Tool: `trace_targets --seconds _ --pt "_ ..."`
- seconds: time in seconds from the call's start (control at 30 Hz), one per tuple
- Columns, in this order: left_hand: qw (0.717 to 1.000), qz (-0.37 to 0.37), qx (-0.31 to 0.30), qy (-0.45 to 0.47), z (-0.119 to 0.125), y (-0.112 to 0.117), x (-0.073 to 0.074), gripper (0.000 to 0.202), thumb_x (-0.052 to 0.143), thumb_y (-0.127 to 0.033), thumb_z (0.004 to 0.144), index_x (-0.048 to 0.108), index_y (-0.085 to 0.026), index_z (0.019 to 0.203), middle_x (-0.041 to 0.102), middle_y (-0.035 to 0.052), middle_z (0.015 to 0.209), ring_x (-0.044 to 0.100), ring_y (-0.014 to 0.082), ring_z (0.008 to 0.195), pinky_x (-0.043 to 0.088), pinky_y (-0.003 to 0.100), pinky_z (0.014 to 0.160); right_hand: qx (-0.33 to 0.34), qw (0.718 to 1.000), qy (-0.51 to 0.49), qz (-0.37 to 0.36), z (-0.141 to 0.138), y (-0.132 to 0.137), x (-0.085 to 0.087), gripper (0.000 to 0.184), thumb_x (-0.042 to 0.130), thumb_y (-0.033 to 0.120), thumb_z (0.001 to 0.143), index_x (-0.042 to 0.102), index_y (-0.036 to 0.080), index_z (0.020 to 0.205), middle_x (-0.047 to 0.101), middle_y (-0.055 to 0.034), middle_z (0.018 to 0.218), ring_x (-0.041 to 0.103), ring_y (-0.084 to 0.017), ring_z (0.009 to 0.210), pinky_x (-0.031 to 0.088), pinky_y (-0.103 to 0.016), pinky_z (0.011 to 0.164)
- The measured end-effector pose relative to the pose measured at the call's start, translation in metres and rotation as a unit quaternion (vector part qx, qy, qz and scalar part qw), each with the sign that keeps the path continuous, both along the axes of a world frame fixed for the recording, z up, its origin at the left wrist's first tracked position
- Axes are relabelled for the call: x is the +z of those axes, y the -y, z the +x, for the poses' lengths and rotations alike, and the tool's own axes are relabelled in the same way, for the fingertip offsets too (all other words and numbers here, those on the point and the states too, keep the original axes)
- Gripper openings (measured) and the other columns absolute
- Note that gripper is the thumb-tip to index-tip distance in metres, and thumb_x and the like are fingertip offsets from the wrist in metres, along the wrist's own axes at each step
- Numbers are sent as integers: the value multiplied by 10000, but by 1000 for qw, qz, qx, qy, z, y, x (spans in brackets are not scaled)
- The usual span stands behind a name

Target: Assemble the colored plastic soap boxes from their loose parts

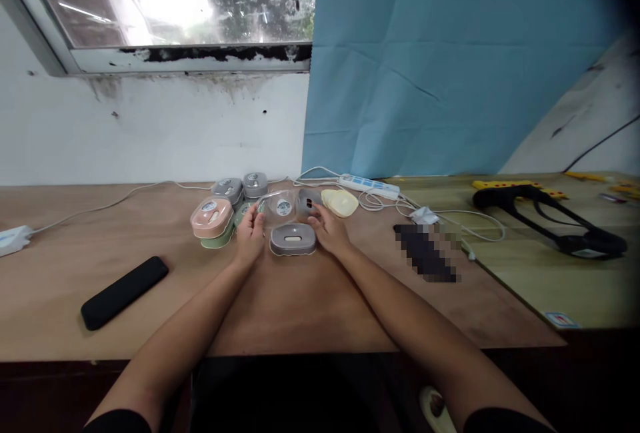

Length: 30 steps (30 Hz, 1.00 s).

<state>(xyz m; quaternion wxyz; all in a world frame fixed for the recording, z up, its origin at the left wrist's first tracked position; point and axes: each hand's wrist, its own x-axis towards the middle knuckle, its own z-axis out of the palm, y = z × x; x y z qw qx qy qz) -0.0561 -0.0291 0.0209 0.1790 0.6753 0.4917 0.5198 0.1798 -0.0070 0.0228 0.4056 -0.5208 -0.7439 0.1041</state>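
Observation:
Both my arms reach forward over a wooden table (pixel 280 306). My left hand (pixel 250 233) curls round the left edge of a clear plastic lid (pixel 280 208) bearing a round label. My right hand (pixel 329 230) has its fingers against a small dark grey piece with an orange mark (pixel 307 204) at the lid's right side. A grey oval soap-box-like case (pixel 293 238) lies flat between my hands, just in front of the lid. Left of my left hand, a pink case (pixel 212 216) sits on a green one (pixel 220 236).
Two more grey cases (pixel 243 186) stand behind. Pale yellow lids (pixel 341 202) lie to the right, near a white power strip (pixel 369 186) and tangled white cables. A black phone (pixel 124 292) lies at left, a black headset (pixel 555 220) at right. A blue cloth hangs behind.

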Motion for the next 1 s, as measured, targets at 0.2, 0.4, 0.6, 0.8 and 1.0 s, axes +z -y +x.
trace_targets --seconds 0.2,0.4,0.6,0.8,1.0 --pt "997 -57 -20 57 10 -7 -1 508 380 -445 954 436 -217 1405 686 74 1099 610 222 1073 481 386 918 33 998 -57 -17 -1 1 -7 535 465 578 874 591 167 1192 693 -90 1022 632 -195 828 465 -274 724" --pt "996 -92 -13 -13 4 -5 -11 516 406 -412 940 488 -136 1368 640 115 1228 568 253 1175 418 398 1018 42 997 -65 -27 5 -7 -11 410 534 567 824 595 181 703 557 16 601 482 -118 560 347 -228 539" --pt "982 -117 -16 -149 1 -2 -10 471 342 -432 954 572 -186 1285 625 96 1261 565 271 1182 422 392 1003 60 996 16 -59 10 -10 -12 485 485 577 843 484 177 569 449 35 535 417 -99 541 263 -230 520" --pt "967 -146 -31 -206 1 0 -7 501 300 -495 956 558 -219 1284 653 98 1213 596 274 1126 449 371 929 69 984 100 -130 14 -13 -8 589 402 640 859 478 166 518 463 19 508 434 -100 522 230 -247 513" --pt "949 -183 -19 -257 5 3 0 546 226 -541 955 625 -237 1172 683 100 1140 623 290 1056 463 368 832 43 976 134 -166 15 -14 -5 651 331 689 866 544 166 543 551 -11 550 495 -121 553 245 -260 522"
